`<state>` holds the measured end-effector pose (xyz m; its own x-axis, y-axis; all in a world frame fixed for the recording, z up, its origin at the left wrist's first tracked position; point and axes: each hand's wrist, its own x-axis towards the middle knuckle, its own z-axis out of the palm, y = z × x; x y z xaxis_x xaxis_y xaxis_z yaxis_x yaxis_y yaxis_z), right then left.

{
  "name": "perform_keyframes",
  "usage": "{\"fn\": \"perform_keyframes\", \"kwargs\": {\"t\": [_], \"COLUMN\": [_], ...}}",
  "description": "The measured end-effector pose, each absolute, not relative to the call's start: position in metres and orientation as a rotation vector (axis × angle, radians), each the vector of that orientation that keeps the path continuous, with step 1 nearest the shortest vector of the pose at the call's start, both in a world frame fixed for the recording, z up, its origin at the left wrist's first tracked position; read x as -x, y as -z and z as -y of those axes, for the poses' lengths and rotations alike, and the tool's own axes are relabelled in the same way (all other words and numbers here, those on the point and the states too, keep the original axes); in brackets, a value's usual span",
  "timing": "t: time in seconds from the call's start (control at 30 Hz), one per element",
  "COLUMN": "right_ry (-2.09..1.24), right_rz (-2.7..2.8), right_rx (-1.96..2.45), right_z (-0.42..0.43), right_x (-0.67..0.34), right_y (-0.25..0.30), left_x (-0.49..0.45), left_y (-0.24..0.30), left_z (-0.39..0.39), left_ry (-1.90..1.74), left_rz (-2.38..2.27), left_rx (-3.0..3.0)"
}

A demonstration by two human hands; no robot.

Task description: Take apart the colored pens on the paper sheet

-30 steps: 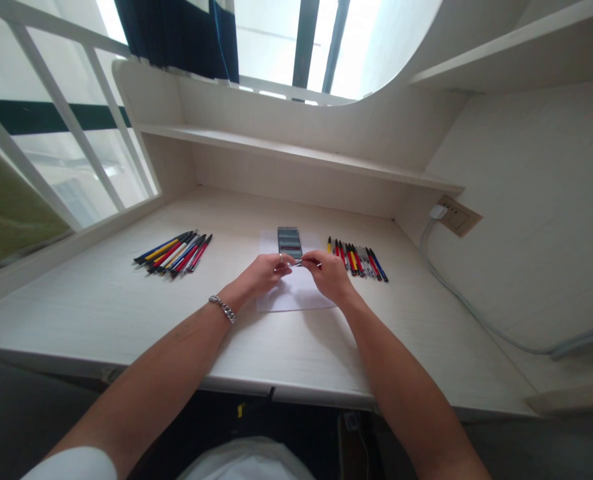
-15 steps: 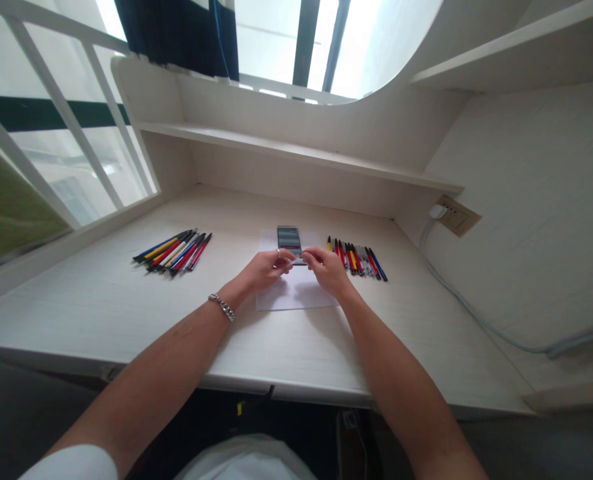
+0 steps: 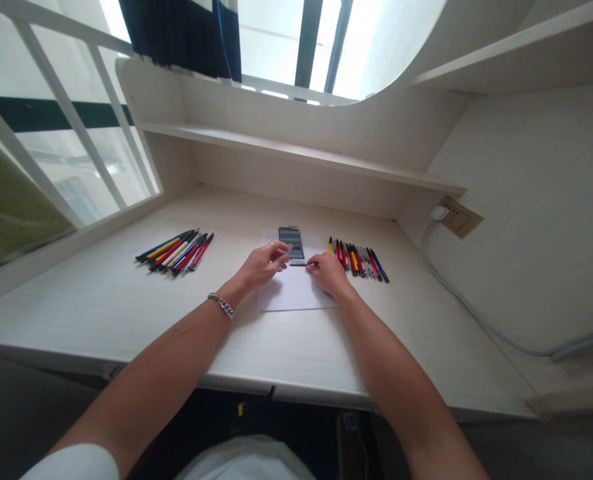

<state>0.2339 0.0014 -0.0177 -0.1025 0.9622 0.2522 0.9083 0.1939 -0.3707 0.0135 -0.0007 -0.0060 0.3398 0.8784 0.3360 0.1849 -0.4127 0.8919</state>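
Over the white paper (image 3: 296, 299), my left hand (image 3: 260, 267) is closed in a pinch, fingertips on a small clear piece (image 3: 284, 255) whose kind I cannot make out. My right hand (image 3: 330, 273) is closed on the right end of a thin dark stick (image 3: 298, 265), which lies level and points left; it looks like a slim pen or a refill. Just beyond the fingertips a phone (image 3: 291, 241) with a lit screen rests on the paper.
Left of my hands lies a loose pile of pens (image 3: 179, 252) in several colours. A neater row of pens (image 3: 359, 259) sits to the right on the white desk (image 3: 226, 207). A charger (image 3: 439, 213) with a cable is plugged into the wall socket (image 3: 460, 217).
My hands were together over a small pale piece and have drawn slightly apart. The thin dark stick now shows between them, at my right fingertips.
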Motion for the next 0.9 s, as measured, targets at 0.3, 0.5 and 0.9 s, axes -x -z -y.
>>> {"fn": "perform_keyframes", "kwargs": {"t": [0.3, 0.5, 0.9], "right_ry": [-0.226, -0.297, -0.229], "right_rz": [2.052, 1.786, 1.862], "right_rx": [1.75, 1.478, 1.38], "right_z": [0.006, 0.013, 0.018], "right_x": [-0.232, -0.251, -0.255], "right_y": [0.009, -0.007, -0.012], "left_x": [-0.008, -0.007, -0.006], "left_y": [0.008, 0.005, 0.0], "left_z": [-0.002, -0.002, 0.0], "left_ry": [-1.035, -0.965, -0.937], "left_rz": [-1.11, -1.247, -1.32], "left_rx": [-1.993, -2.065, -2.079]}}
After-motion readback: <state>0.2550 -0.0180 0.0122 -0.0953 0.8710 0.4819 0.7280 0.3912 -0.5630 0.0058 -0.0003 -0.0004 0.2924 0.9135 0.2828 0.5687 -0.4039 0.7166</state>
